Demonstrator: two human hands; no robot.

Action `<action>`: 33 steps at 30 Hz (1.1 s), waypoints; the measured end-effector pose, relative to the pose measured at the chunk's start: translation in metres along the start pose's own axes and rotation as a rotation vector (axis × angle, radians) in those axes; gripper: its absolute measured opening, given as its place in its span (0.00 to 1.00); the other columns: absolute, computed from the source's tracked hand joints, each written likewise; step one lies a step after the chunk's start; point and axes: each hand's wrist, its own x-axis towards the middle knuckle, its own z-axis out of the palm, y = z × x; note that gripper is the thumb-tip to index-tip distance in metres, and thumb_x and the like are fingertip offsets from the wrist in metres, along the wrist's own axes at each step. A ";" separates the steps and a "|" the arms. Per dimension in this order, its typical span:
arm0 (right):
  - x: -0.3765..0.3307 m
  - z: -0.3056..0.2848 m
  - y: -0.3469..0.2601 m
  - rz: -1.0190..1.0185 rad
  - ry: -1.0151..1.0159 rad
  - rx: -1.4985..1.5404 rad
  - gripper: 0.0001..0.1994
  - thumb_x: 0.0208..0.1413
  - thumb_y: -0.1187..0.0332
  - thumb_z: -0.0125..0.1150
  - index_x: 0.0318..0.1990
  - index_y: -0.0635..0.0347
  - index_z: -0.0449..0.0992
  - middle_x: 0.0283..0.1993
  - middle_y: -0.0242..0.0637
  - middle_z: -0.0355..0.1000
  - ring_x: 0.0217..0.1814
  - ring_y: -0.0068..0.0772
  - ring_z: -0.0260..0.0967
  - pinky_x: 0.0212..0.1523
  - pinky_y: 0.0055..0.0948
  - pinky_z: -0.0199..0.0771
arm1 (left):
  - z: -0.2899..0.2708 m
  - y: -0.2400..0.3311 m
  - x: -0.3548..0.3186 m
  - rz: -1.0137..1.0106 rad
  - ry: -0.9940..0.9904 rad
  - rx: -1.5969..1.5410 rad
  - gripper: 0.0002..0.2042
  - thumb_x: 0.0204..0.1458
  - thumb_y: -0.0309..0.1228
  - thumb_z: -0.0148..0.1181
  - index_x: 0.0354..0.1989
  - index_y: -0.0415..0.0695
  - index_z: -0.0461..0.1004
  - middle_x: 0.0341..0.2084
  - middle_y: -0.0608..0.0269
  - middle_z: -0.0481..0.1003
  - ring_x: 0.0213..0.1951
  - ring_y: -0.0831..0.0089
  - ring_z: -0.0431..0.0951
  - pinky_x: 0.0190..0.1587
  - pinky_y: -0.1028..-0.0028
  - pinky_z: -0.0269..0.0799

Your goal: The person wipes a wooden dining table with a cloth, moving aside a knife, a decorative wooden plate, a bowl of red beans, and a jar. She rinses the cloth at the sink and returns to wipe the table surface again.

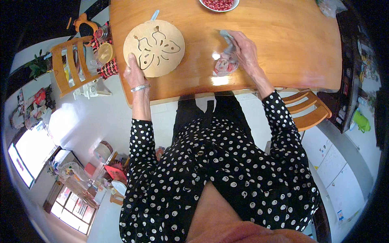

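Note:
My left hand [135,73] grips the lower left edge of a round, pale wooden trivet [164,60] with a butterfly cut-out, its thumb on top. The trivet is held over the left part of the table. A light blue tip [154,15] sticks out past its far edge; the rest of that thing is hidden. Further right, my right hand [245,50] is closed round a crumpled grey-blue cloth [228,40], partly blurred. Just below the cloth, a clear plastic bag with something red and white [225,67] lies on the table, close to my right fingers.
The wooden table [291,48] spreads out before me. A white bowl of red seeds [219,5] stands at its far side, a plastic bag [330,6] at the far right corner. Wooden chairs [69,65] stand at the left and right. A jar with a yellowish lid [105,52] sits left of the table.

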 end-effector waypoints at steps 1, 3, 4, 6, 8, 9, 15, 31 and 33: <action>-0.009 -0.002 0.007 -0.088 0.123 -0.165 0.22 0.54 0.60 0.62 0.57 0.51 0.71 0.49 0.39 0.70 0.44 0.44 0.72 0.41 0.41 0.77 | -0.003 -0.002 -0.001 -0.017 0.008 -0.003 0.22 0.61 0.43 0.52 0.50 0.32 0.73 0.42 0.55 0.77 0.38 0.70 0.80 0.38 0.68 0.79; -0.025 0.009 0.015 -0.023 -0.070 -0.244 0.23 0.51 0.58 0.64 0.55 0.50 0.71 0.50 0.40 0.69 0.44 0.45 0.72 0.40 0.41 0.77 | -0.005 -0.008 0.000 -0.058 0.040 0.058 0.23 0.61 0.44 0.52 0.51 0.32 0.72 0.41 0.55 0.77 0.38 0.70 0.80 0.40 0.69 0.78; -0.032 0.018 0.016 -0.064 -0.067 -0.271 0.24 0.50 0.57 0.65 0.55 0.50 0.72 0.51 0.41 0.68 0.44 0.45 0.72 0.40 0.41 0.77 | -0.005 -0.011 0.001 -0.062 0.053 0.072 0.24 0.61 0.44 0.52 0.51 0.32 0.72 0.41 0.56 0.77 0.39 0.70 0.79 0.41 0.69 0.77; -0.040 0.032 0.016 -0.092 -0.075 -0.370 0.26 0.50 0.58 0.66 0.58 0.48 0.68 0.52 0.40 0.67 0.47 0.46 0.71 0.39 0.39 0.77 | -0.002 -0.015 0.001 -0.055 0.047 0.161 0.24 0.61 0.45 0.52 0.52 0.33 0.73 0.41 0.57 0.77 0.39 0.71 0.78 0.42 0.70 0.76; -0.041 0.037 0.013 -0.057 -0.159 -0.380 0.24 0.51 0.55 0.65 0.56 0.49 0.71 0.51 0.40 0.69 0.43 0.44 0.73 0.41 0.40 0.78 | 0.002 -0.019 -0.001 -0.045 0.021 0.196 0.24 0.61 0.47 0.52 0.50 0.34 0.74 0.39 0.59 0.77 0.38 0.75 0.76 0.41 0.73 0.73; -0.037 0.037 0.007 -0.009 -0.086 -0.274 0.24 0.52 0.55 0.65 0.56 0.49 0.71 0.51 0.40 0.70 0.43 0.44 0.74 0.41 0.40 0.78 | 0.003 -0.020 0.001 -0.013 0.004 0.213 0.24 0.61 0.47 0.52 0.49 0.34 0.75 0.37 0.60 0.77 0.37 0.75 0.76 0.40 0.73 0.73; 0.022 0.021 -0.059 0.009 0.108 0.313 0.19 0.55 0.59 0.61 0.54 0.50 0.72 0.53 0.38 0.73 0.46 0.41 0.75 0.43 0.37 0.76 | 0.020 -0.026 -0.010 0.116 -0.111 0.622 0.21 0.60 0.44 0.56 0.40 0.33 0.77 0.28 0.61 0.77 0.27 0.77 0.73 0.31 0.72 0.71; 0.016 0.065 -0.041 -0.049 0.158 0.040 0.13 0.57 0.61 0.59 0.48 0.52 0.73 0.43 0.41 0.74 0.45 0.47 0.73 0.43 0.40 0.73 | 0.034 -0.060 -0.027 0.129 -0.035 0.475 0.25 0.60 0.48 0.53 0.34 0.30 0.77 0.23 0.56 0.76 0.27 0.73 0.74 0.32 0.68 0.71; 0.026 0.073 -0.034 0.165 0.100 -0.038 0.14 0.56 0.59 0.61 0.48 0.51 0.74 0.43 0.41 0.74 0.46 0.46 0.73 0.43 0.39 0.73 | 0.032 -0.070 -0.022 0.154 -0.084 0.545 0.26 0.60 0.49 0.53 0.37 0.29 0.77 0.26 0.52 0.77 0.29 0.70 0.75 0.34 0.67 0.71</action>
